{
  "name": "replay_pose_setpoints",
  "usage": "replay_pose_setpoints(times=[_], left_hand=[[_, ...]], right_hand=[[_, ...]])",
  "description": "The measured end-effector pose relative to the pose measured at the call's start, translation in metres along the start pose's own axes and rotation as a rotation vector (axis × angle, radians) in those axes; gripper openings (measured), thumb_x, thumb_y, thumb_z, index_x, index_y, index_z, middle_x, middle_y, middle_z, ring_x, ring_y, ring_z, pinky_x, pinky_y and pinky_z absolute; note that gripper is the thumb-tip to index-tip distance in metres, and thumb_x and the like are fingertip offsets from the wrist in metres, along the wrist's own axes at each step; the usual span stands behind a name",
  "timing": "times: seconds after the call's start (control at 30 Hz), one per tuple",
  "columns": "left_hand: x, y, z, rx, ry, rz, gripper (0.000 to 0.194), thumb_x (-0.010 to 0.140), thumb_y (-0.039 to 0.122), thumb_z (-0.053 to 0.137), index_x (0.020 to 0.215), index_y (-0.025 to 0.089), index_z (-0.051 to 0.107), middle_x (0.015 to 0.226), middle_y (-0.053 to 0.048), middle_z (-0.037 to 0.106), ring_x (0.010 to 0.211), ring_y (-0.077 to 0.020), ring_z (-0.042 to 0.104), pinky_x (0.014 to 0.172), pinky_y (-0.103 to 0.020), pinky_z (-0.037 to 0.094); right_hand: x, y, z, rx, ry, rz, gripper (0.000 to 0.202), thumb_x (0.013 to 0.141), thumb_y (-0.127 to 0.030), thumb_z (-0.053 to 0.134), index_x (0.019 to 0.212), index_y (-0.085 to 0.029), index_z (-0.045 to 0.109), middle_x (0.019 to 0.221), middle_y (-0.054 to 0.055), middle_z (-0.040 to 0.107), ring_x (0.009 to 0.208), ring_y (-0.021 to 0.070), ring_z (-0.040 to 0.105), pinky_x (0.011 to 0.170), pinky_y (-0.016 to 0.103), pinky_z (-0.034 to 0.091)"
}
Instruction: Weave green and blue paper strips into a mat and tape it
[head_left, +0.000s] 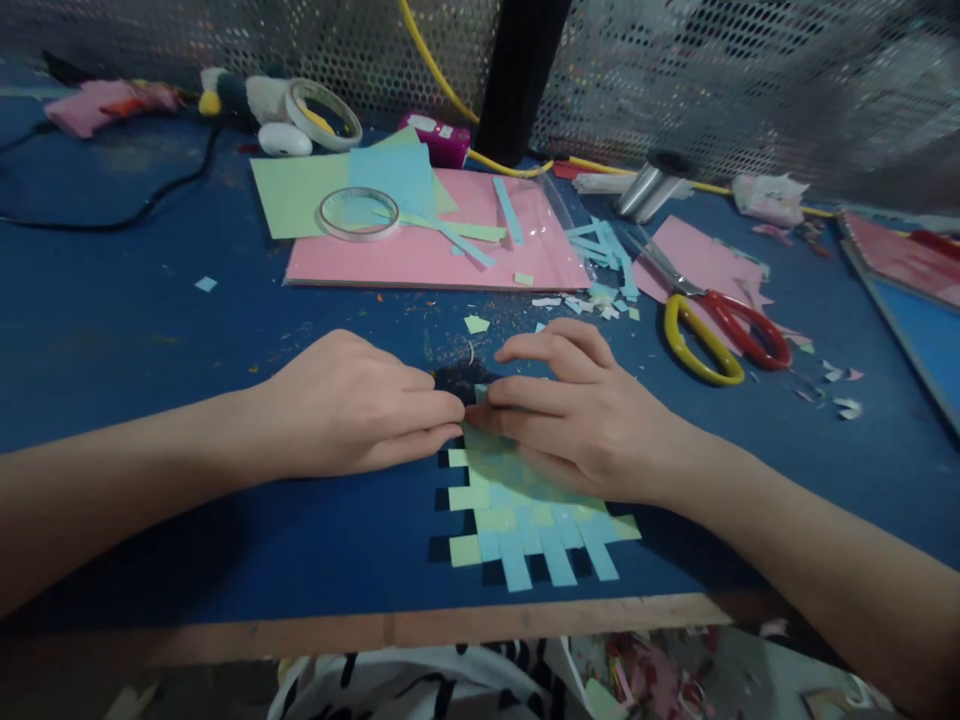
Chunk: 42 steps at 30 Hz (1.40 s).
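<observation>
A mat woven from light green and light blue paper strips (510,520) lies near the table's front edge, strip ends sticking out at its left and lower sides. My left hand (360,410) is closed, its fingertips pinched at the mat's upper left edge. From the other side my right hand (585,410) reaches over the mat, covering its upper right part. Its index finger is raised and bent, while the other fingers close on the same edge, touching the left fingertips. Exactly which strip end lies between the fingertips is hidden.
Scissors with yellow and red handles (705,340) lie open at the right, near pink paper (694,262). Behind my hands are a pink paper stack (442,265), a tape roll (360,236) and cut blue strips (600,245). A dark cylinder (521,80) stands at the back.
</observation>
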<state>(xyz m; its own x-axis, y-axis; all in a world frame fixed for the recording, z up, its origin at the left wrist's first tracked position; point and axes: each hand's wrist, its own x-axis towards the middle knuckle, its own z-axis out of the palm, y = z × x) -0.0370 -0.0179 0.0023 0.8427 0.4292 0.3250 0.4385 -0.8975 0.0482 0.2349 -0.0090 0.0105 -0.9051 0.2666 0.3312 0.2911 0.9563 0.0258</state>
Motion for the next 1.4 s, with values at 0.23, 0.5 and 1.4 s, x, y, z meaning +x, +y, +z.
replay_pose_setpoints(times=[0.23, 0.5, 1.4], left_hand=[[-0.001, 0.001, -0.001, 0.034, 0.076, 0.066, 0.025, 0.109, 0.030, 0.047, 0.101, 0.024, 0.070, 0.071, 0.003, 0.072, 0.060, -0.0129, 0.064, 0.055, -0.032, 0.034], [-0.002, 0.001, 0.002, 0.044, 0.127, 0.055, 0.029, 0.109, 0.033, 0.047, 0.097, 0.023, 0.071, 0.070, 0.002, 0.073, 0.059, -0.0132, 0.065, 0.055, -0.031, 0.035], [-0.005, -0.093, -0.021, 0.048, 0.142, -0.621, 0.025, 0.094, 0.035, 0.050, 0.091, 0.019, 0.068, 0.095, -0.012, 0.074, 0.103, -0.0305, 0.067, 0.100, -0.046, 0.049]], right_hand=[[0.003, 0.000, -0.005, 0.293, -0.075, 0.203, 0.034, 0.097, -0.009, 0.048, 0.113, -0.023, 0.075, 0.106, 0.007, 0.073, 0.124, 0.0299, 0.049, 0.102, 0.052, 0.037], [0.010, -0.002, -0.003, 0.377, -0.077, 0.361, 0.037, 0.094, -0.034, 0.069, 0.127, -0.018, 0.069, 0.096, 0.009, 0.073, 0.115, 0.0314, 0.053, 0.102, 0.050, 0.037], [0.012, 0.001, -0.019, 0.237, 0.189, 0.559, 0.027, 0.100, -0.023, 0.056, 0.126, -0.022, 0.063, 0.098, 0.008, 0.075, 0.112, 0.0296, 0.062, 0.102, 0.053, 0.045]])
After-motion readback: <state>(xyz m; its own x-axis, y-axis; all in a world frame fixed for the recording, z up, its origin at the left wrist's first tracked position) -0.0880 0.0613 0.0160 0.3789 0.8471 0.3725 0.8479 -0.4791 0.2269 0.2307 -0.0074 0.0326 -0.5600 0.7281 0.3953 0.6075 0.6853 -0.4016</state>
